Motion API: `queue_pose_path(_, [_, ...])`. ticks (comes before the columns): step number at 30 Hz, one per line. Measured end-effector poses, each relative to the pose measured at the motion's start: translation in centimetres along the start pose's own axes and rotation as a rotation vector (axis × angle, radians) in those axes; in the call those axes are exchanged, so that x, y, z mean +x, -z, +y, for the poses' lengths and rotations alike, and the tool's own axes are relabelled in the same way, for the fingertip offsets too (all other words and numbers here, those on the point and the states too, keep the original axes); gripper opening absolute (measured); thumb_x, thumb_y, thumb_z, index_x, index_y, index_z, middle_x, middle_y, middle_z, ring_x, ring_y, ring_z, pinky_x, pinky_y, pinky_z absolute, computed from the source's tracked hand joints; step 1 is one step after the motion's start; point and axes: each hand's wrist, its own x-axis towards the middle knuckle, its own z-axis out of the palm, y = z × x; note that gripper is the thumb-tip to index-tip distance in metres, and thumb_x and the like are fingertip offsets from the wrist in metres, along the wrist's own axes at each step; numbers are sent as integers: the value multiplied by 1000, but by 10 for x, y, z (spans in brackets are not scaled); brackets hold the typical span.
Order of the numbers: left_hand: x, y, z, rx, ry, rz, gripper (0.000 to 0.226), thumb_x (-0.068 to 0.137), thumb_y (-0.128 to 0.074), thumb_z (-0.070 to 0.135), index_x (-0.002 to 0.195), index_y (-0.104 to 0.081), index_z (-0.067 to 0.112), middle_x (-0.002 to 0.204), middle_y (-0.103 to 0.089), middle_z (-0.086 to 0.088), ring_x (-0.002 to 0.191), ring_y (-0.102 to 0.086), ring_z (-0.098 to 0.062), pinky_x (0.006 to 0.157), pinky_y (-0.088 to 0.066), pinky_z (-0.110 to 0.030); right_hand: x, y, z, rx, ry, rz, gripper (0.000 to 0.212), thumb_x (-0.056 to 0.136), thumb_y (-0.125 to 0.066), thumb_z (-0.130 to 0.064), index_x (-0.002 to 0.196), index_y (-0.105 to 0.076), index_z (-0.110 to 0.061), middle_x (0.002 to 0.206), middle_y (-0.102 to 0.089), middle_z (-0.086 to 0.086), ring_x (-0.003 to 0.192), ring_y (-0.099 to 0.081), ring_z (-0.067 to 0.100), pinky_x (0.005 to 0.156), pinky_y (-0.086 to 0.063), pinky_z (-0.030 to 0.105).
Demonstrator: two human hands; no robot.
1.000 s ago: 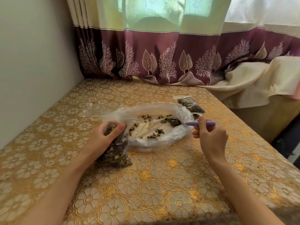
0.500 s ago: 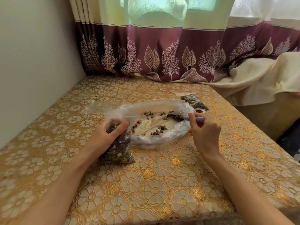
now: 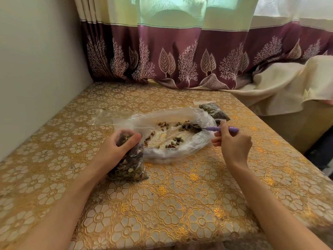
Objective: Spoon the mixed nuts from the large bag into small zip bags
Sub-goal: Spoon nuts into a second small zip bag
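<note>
A large clear bag [image 3: 180, 152] lies open on the table, with scattered mixed nuts [image 3: 177, 139] inside. My left hand [image 3: 115, 150] grips the top of a small zip bag [image 3: 130, 167] that stands on the table, well filled with nuts. My right hand [image 3: 232, 143] holds a spoon by its purple handle [image 3: 216, 129]. The spoon's bowl [image 3: 195, 126] sits among the nuts at the right end of the large bag. A second filled small bag [image 3: 214, 110] lies behind the large bag, to the right.
An empty clear zip bag [image 3: 106, 117] lies flat at the left behind the large bag. The gold flowered tablecloth [image 3: 171, 204] covers the table. A wall stands at the left, a maroon curtain [image 3: 180, 60] at the back, a cream cloth [image 3: 288, 87] at the right.
My right hand has shifted a little and pushed the spoon's bowl into the nuts at the right end of the large bag. My left hand keeps its grip on the small bag.
</note>
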Motion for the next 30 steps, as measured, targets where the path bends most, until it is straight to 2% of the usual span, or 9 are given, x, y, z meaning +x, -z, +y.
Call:
queue_pose_path(4, [0,1,0,11,1,3,38,65,-56,57,93,-59,32,91,-66,7,79,-63,-5,60,-43,-14,-1,-2,0,43,-30,-30,17,94,-57,-23,86,-69,-15,72,-70,1,51,-64,7,56,-56,22])
queue_pose_path(6, [1,0,0,13,2,1,37,65,-56,57,92,-59,32,91,-66,7,79,-63,-4,60,-43,-13,-1,-4,1,45,-66,-65,9,94,-57,-16,96,-65,-12,80,-70,6,60,-66,11,62,-58,25])
queue_pose_path(8, [1,0,0,4,1,-1,37,65,-57,56,93,-60,31,91,-66,5,80,-63,-6,62,-44,-16,-1,-5,3,71,-122,-76,11,94,-57,-11,101,-63,-8,79,-67,7,64,-65,14,68,-58,29])
queue_pose_path(12, [0,0,0,5,0,-3,38,65,-57,56,92,-60,31,90,-66,5,80,-63,-8,63,-45,-19,0,-3,2,176,-235,-90,11,94,-53,-7,102,-61,-5,76,-64,6,65,-61,14,69,-55,28])
queue_pose_path(16, [1,1,-1,3,1,-5,37,65,-57,56,92,-60,31,91,-66,5,81,-63,-8,63,-45,-20,-1,2,1,236,-290,-97,10,94,-52,-4,99,-61,-4,73,-65,3,59,-57,13,60,-52,22])
queue_pose_path(21, [1,0,0,0,-9,-5,32,65,-58,55,89,-60,33,86,-66,7,69,-64,2,54,-45,-9,-2,8,-2,257,-326,-103,12,93,-51,-3,87,-59,-8,87,-71,12,60,-52,11,56,-47,20])
queue_pose_path(26, [1,1,-1,-22,6,-9,32,64,-58,56,89,-60,35,87,-68,7,74,-65,-3,59,-46,-15,-7,12,-8,280,-332,-114,13,92,-51,-2,84,-59,-9,88,-72,15,57,-51,11,52,-46,18])
queue_pose_path(30, [0,0,-1,-67,7,0,36,62,-61,55,90,-61,33,89,-68,5,78,-66,-8,63,-47,-19,-10,16,-12,283,-323,-129,13,91,-51,-1,86,-61,-6,90,-71,19,58,-50,12,56,-44,23])
